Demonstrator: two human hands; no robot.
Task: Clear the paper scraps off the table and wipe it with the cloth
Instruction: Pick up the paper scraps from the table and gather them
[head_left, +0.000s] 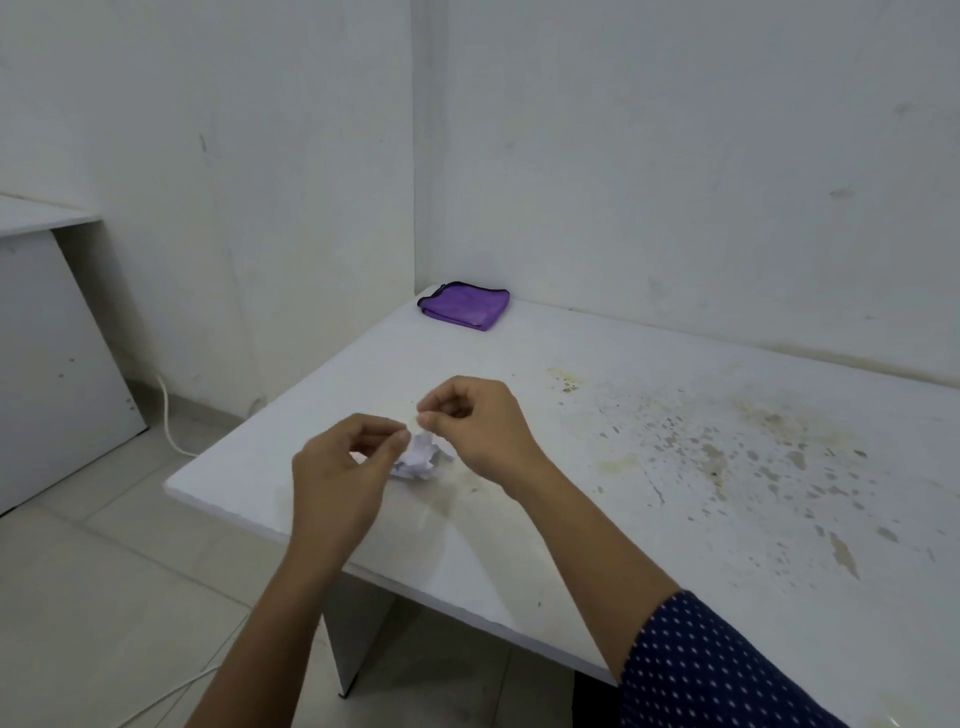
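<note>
White walls and a pale tiled floor (104, 597) close in a stained white tabletop (571, 545) set into the room's corner; nearest the camera a dotted dark sleeve (717, 670) covers the person's right upper arm; further out, both hands hover over the tabletop's near-left part, the left hand (337, 467) with its fingers (382, 427) curled and thumb close to forefinger, the right hand (483, 426) with thumb and forefinger drawn to a narrow pinch; whether either pinch holds a scrap cannot be told; between and just below them a crumpled paper wad (422, 460) lies on the tabletop, near its left edge; it looks very light and springy, likely to skitter if nudged, so it is best scooped whole under cupped fingers, or pinched by a raised fold; it is lumpy and roughly round, slightly broader side to side, with no real long axis or heading; to the right, brownish stains (753, 441) speckle the surface; farthest off, the purple cloth (465, 309) sits folded in the corner by the wall (675, 156), well apart from the hands; soft and limp, it should be taken by pinching through all its layers; folded near-square, it lies flat, skewed to the tabletop's edges, its dark-trimmed border toward the wall; a white cable (169, 415) trails on the floor at left.
</note>
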